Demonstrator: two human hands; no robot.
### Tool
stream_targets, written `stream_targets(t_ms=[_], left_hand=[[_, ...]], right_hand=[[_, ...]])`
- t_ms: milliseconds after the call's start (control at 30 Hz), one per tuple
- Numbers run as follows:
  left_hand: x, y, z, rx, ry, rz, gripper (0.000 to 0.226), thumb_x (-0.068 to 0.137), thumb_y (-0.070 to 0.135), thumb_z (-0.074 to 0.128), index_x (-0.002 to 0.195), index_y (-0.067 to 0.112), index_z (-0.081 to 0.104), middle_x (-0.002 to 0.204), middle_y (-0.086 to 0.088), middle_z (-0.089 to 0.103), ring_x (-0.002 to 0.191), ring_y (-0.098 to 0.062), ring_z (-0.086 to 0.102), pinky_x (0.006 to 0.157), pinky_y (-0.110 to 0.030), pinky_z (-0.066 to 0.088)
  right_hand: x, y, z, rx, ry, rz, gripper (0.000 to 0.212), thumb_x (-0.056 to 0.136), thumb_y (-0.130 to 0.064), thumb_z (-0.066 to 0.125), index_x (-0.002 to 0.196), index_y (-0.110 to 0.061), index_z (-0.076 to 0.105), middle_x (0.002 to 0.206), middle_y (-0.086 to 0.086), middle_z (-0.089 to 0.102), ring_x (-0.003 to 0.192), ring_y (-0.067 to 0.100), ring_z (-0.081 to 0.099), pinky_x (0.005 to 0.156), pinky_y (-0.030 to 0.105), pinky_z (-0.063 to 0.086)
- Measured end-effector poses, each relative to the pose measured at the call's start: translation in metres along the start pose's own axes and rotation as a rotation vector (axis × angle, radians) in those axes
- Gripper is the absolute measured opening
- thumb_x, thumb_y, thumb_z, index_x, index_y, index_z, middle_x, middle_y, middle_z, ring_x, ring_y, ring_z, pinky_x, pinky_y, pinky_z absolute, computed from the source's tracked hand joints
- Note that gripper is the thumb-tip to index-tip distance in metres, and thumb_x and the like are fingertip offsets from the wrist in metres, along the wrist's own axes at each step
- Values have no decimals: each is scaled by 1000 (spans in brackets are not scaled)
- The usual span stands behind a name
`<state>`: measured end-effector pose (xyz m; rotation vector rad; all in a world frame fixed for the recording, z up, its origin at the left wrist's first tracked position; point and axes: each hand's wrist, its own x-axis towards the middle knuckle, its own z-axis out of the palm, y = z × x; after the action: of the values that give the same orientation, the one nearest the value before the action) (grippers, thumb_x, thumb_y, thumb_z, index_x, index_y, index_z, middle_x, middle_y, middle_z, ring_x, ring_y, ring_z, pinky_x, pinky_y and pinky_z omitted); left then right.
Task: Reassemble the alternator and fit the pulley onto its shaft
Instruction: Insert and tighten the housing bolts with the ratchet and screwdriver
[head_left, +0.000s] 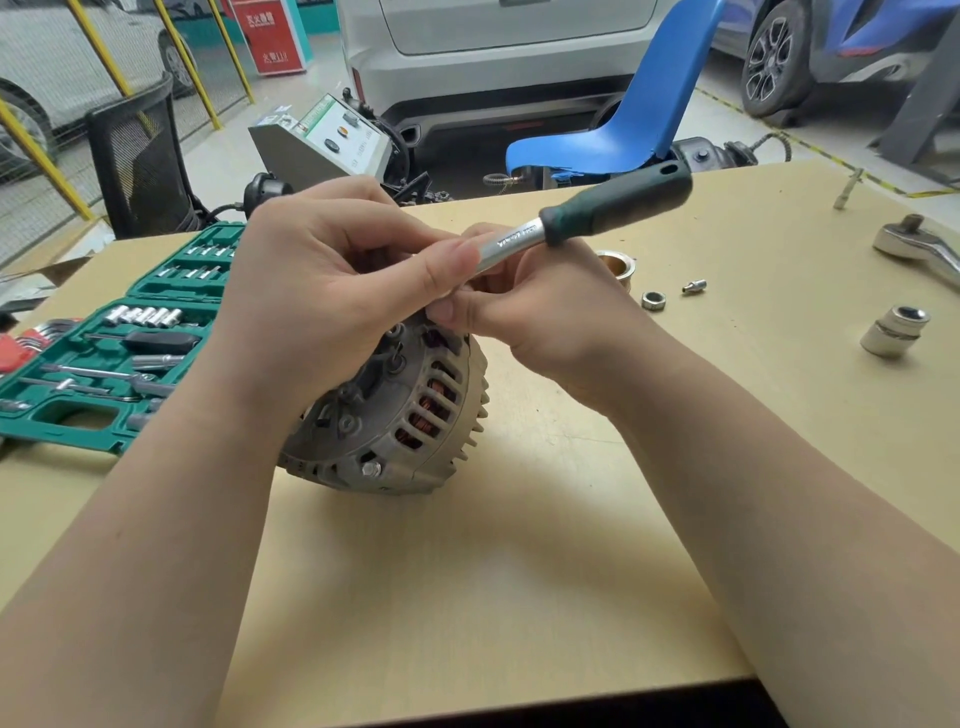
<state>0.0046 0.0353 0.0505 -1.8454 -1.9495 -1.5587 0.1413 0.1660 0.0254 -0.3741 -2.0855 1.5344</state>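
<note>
Alternator (395, 415) lies on the table (467, 597), pulley (617, 266) apart behind it. Left hand (332, 291) pinches the driver (597, 215) shank; right hand (530, 317) curls at its tip, contents hidden. Risk: a slanted driver slipping off the fastener and rounding it.

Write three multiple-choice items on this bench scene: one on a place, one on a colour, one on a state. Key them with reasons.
1. Where does the socket set case lie?
A. left of the alternator
B. on the blue chair
C. right of the alternator

2. What colour is the driver handle?
A. red
B. dark green
C. yellow

3. What does the left hand do?
A. lies flat on the table
B. pinches the driver's metal shaft
C. lifts the large socket

Key: 1 A, it lies beyond the left forearm, left of the alternator; 2 B, the grip shows dark green; 3 B, thumb and fingers close round the shaft.
</note>
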Motion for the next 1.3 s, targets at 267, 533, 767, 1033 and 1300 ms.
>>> stream_targets(t_ms=[267, 533, 767, 1033, 1300], left_hand=[[1, -3, -1, 1, -10, -5, 10, 92, 45, 83, 99, 39, 81, 86, 0, 68, 76, -13, 62, 60, -27, 46], [-1, 1, 2, 71, 20, -35, 17, 93, 47, 78, 91, 30, 82, 79, 9, 72, 75, -5, 62, 66, -12, 44], [-12, -2, -3, 166, 2, -112, 25, 81, 45, 91, 100, 32, 82, 93, 24, 76, 86, -1, 72, 72, -9, 50], [-28, -5, 10, 56, 76, -191, 51, 80, 30, 92, 124, 44, 69, 98, 25, 78, 99, 1, 72, 82, -11, 52], [-28, -6, 9, 41, 96, -171, 46, 86, 31, 87, 126, 46, 71, 98, 14, 77, 93, -11, 75, 83, -31, 61]], right_hand=[[-12, 3, 6, 31, 75, -62, 16, 91, -14, 80, 101, -27, 79, 96, -1, 80, 93, 16, 76, 87, 36, 64], [-16, -16, -45, 614, 64, -31, 43, 103, -15, 58, 144, -8, 45, 113, 15, 72, 87, 24, 64, 71, 31, 47], [32, -45, -19, 475, 129, 29, 7, 107, -6, 52, 104, -12, 54, 89, 15, 73, 67, 21, 52, 59, 28, 43], [57, -49, 4, 544, 86, 139, 16, 105, -5, 47, 116, -14, 55, 75, 10, 65, 50, 15, 44, 47, 27, 40], [36, -36, -9, 753, 245, 66, 25, 103, -1, 52, 121, -18, 46, 83, 17, 67, 57, 19, 50, 51, 28, 41]])
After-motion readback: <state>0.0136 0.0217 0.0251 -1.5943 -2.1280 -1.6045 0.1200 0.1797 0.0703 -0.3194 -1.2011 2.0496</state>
